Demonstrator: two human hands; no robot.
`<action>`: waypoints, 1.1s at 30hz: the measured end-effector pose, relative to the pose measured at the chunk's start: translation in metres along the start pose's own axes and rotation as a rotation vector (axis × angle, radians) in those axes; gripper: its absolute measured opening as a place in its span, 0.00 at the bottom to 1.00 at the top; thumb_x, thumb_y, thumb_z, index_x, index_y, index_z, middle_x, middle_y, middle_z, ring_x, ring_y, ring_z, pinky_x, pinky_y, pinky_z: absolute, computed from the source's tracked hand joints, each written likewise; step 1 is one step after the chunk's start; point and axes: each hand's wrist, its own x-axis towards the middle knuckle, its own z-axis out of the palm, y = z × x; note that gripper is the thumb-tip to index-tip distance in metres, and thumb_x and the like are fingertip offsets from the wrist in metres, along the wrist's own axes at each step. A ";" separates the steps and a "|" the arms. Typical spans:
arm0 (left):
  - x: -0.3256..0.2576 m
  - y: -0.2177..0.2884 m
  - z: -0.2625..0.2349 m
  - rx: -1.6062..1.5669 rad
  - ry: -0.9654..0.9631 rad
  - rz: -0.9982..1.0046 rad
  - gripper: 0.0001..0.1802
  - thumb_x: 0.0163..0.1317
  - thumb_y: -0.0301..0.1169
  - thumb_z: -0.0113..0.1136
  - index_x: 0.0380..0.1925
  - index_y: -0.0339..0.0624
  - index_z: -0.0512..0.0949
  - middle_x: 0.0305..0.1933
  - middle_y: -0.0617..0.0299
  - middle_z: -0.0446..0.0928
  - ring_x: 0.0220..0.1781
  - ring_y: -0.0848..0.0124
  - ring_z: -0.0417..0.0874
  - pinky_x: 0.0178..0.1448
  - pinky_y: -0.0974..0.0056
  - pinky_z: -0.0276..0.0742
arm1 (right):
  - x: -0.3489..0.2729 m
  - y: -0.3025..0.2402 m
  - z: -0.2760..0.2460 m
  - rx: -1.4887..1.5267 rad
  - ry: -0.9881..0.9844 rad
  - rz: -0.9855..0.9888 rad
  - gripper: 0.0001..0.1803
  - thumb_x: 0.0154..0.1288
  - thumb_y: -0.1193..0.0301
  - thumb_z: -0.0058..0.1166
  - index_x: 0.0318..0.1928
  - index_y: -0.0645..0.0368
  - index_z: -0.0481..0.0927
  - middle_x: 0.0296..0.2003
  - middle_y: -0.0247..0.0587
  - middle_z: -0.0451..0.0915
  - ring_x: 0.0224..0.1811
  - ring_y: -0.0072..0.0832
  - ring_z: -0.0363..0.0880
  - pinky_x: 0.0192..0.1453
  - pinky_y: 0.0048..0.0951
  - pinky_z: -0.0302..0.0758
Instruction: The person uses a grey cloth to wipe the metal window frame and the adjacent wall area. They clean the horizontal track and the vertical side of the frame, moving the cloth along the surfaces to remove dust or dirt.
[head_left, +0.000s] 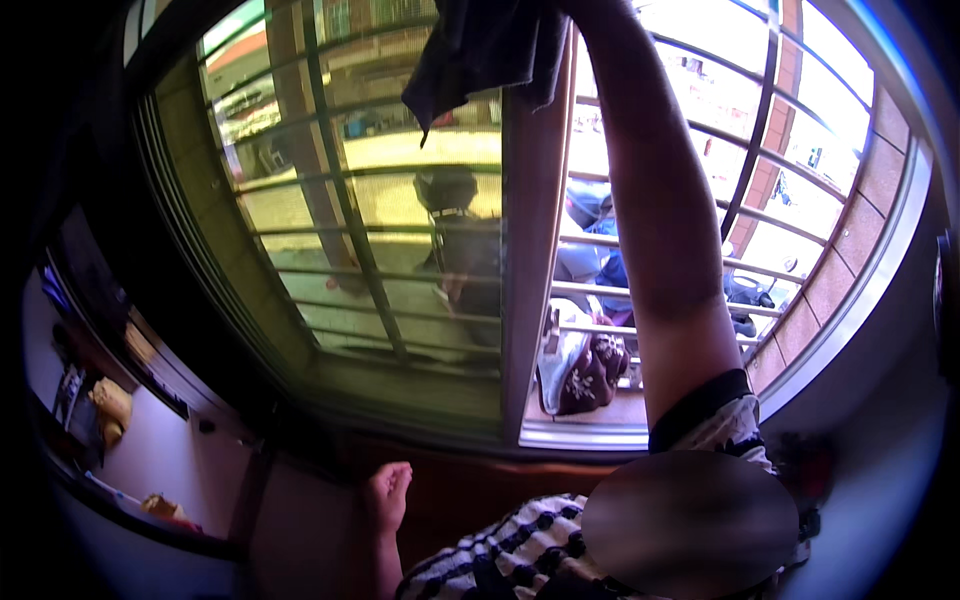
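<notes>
My right arm reaches up in front of the window, and its wrist meets the top edge of the picture. A dark grey cloth [485, 50] hangs from my right hand [580, 4], in front of the upper part of the tinted sliding pane [390, 230]. The fingers of that hand lie past the picture's edge. Low in front of the window, my left hand [390, 490] is closed with its fingers curled, and nothing shows in it. A brown wooden surface lies beside it.
Metal bars [745, 150] cross the window opening on the right. Behind them, on the tiled ledge, sits a dark patterned cloth bundle [590, 375] beside a pale bag. The pane's vertical frame [535, 250] divides the window. At far left, tan items [110, 400] stand in another room area.
</notes>
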 end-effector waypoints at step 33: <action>0.148 0.321 0.180 0.704 0.552 1.359 0.47 0.49 0.36 0.65 0.69 0.44 0.53 0.71 0.34 0.45 0.73 0.39 0.45 0.70 0.39 0.42 | 0.151 0.065 -0.018 -0.442 0.105 -0.402 0.20 0.64 0.60 0.44 0.47 0.61 0.78 0.51 0.49 0.74 0.52 0.47 0.72 0.53 0.49 0.68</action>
